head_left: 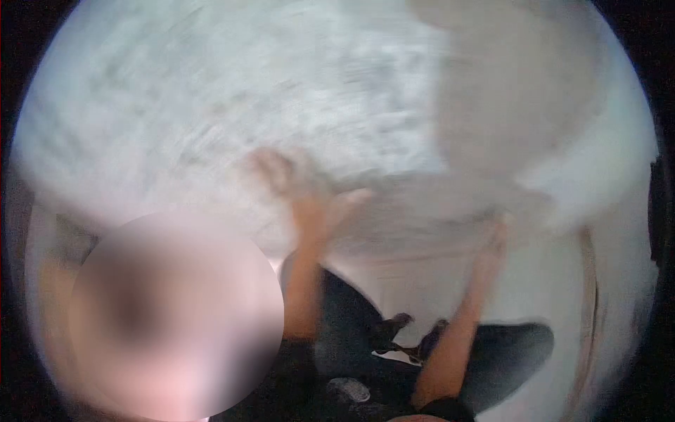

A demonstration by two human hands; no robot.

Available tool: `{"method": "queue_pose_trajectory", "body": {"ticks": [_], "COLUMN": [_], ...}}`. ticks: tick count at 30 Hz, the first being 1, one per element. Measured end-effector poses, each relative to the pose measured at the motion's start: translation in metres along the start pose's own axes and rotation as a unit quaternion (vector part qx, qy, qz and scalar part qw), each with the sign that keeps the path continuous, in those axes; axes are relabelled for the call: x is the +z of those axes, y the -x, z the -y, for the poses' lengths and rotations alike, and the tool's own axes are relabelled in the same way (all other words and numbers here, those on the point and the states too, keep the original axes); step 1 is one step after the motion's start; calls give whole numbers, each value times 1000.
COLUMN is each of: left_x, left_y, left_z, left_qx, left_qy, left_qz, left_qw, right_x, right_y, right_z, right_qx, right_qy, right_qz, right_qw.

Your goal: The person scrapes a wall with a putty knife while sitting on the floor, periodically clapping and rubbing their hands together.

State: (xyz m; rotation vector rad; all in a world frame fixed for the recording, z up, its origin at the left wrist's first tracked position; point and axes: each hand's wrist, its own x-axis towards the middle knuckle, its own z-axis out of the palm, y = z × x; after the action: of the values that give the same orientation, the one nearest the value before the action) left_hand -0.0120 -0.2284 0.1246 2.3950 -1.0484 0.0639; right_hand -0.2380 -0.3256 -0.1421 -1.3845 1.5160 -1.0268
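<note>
A large pale sheet-like cloth (330, 84) with a faint grey mottled pattern spreads across the upper view, blurred by motion. At its near side my left hand (309, 186) reaches over it, fingers spread and thumb stretched out to the right. On the right, my right hand (500, 228) is at the near edge of a plain grey-beige area (517, 91) that adjoins the patterned cloth. Its fingers are smeared, and I cannot tell whether they grip that edge.
My bent legs in dark trousers (351, 316) are below the hands, over a pale floor (541, 281). A brown strip (589, 302) runs along the right side. A blurred-out round patch covers the lower left.
</note>
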Motion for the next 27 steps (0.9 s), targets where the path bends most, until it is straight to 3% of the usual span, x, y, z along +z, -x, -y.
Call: {"method": "queue_pose_trajectory", "body": {"ticks": [1, 2, 3, 4, 6, 7, 8, 9, 10, 12, 13, 14, 15, 16, 17, 18, 22, 24, 27], "left_x": [12, 17, 13, 12, 43, 49, 74, 77, 83, 150, 156, 165, 168, 163, 153, 140, 104, 99, 129], "left_y": [-3, -5, 0, 11, 46, 73, 90, 112, 143, 168, 171, 174, 181, 184, 182, 176, 180, 175, 177], "left_z": [14, 14, 15, 27, 58, 66, 84, 96, 60, 69, 63, 61, 58, 53, 46, 45, 49, 54, 57], "left_qx": [193, 266, 322, 293, 285, 271, 206, 230, 166, 127, 120, 102, 82, 65, 105, 153, 127, 109, 149], "left_qy": [-138, -45, -82, -5, 72, 140, 229, 254, 216, 356, 360, 427, 492, 505, 504, 494, 480, 447, 431], "left_qz": [-216, -225, -246, -197, -128, -46, 141, 152, 259, 301, 300, 329, 357, 356, 381, 404, 402, 494, 454], "left_qw": [947, 936, 911, 935, 947, 951, 941, 927, 927, 876, 875, 836, 790, 784, 768, 754, 769, 738, 765], "right_x": [-14, 7, -4, -5, 4, 9, 19, 21, -10, -7, -6, 4, 14, 15, 3, 9, 22, 32, 53], "right_y": [-1, -15, -11, 9, -14, 4, 30, 45, 37, 28, 22, 18, 17, 23, 30, 70, 57, 99, 114], "right_z": [51, -23, 29, 86, 27, 48, 79, 103, 108, 58, 28, 3, -22, -40, -52, -23, -8, 24, 52], "right_qx": [153, 5, 89, 139, 42, 43, 44, 90, 142, 136, 135, 137, 91, 43, 47, 52, 70, 73, 81], "right_qy": [-184, -227, -256, -256, -382, -358, -346, -351, -358, -362, -355, -341, -313, -282, -259, -252, -238, -237, -247], "right_qz": [21, -7, -5, -20, 59, -5, -71, -77, -77, -52, -38, -33, -23, -10, -1, 20, 98, 127, 172], "right_qw": [971, 974, 963, 956, 922, 933, 935, 929, 919, 921, 924, 929, 945, 958, 965, 966, 964, 960, 950]}}
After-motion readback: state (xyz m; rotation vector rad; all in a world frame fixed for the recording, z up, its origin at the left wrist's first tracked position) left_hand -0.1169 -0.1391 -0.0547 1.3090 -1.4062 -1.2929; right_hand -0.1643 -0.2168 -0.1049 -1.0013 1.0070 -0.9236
